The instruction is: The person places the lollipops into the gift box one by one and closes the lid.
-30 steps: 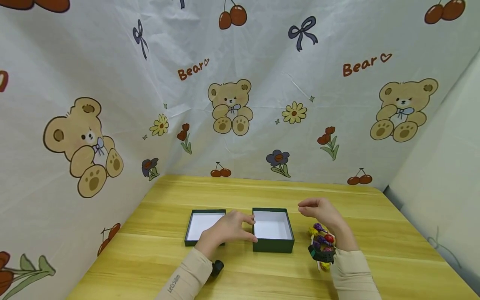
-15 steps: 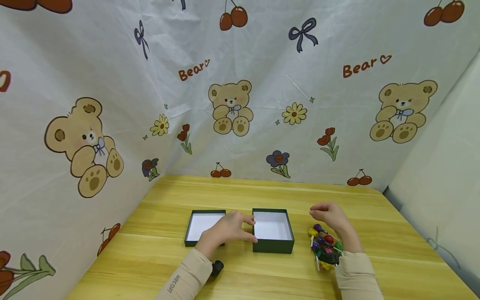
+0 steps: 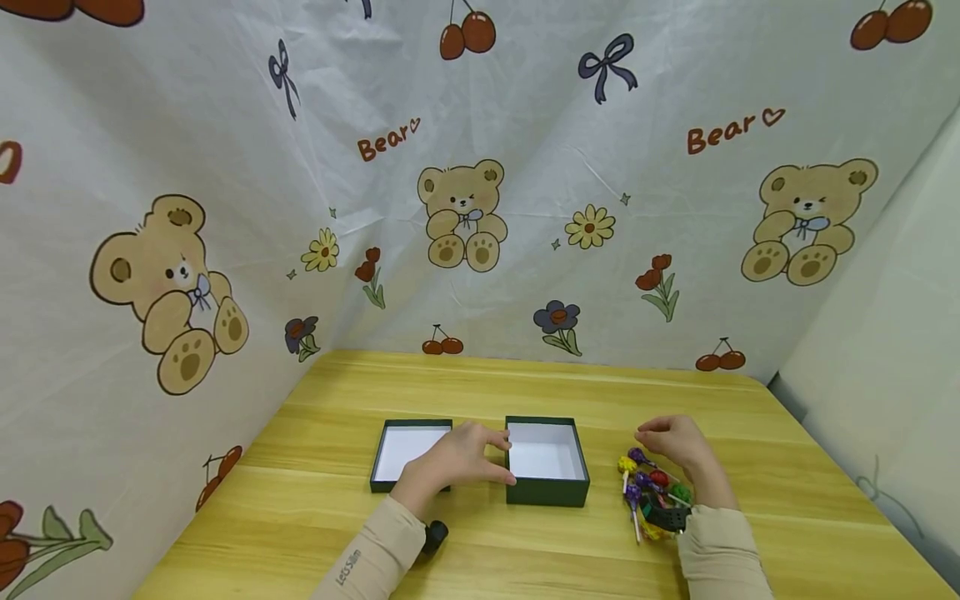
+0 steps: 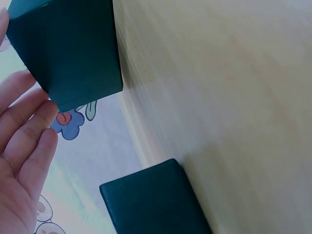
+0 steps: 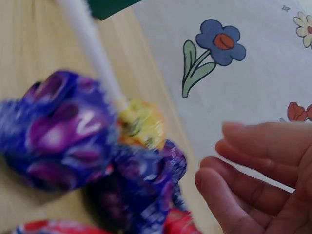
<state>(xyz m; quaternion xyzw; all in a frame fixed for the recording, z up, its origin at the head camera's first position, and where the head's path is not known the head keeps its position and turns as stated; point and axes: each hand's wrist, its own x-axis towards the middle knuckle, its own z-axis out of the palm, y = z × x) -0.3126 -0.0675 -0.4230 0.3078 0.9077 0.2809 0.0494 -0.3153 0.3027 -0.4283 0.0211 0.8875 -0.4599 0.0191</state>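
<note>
Here our right hand [image 3: 675, 442] hovers with relaxed, empty fingers [image 5: 229, 195] just above the lollipops [image 3: 647, 492], which lie heaped on the counter [image 3: 525, 542] directly below and slightly toward us, sticks pointing mostly our way. Our left hand [image 3: 453, 458] rests flat-fingered against the near left wall of the open green box [image 3: 546, 460], gripping nothing. Left of that hand lies the box lid [image 3: 408, 454]. The right hand is nearer the lollipops.
</note>
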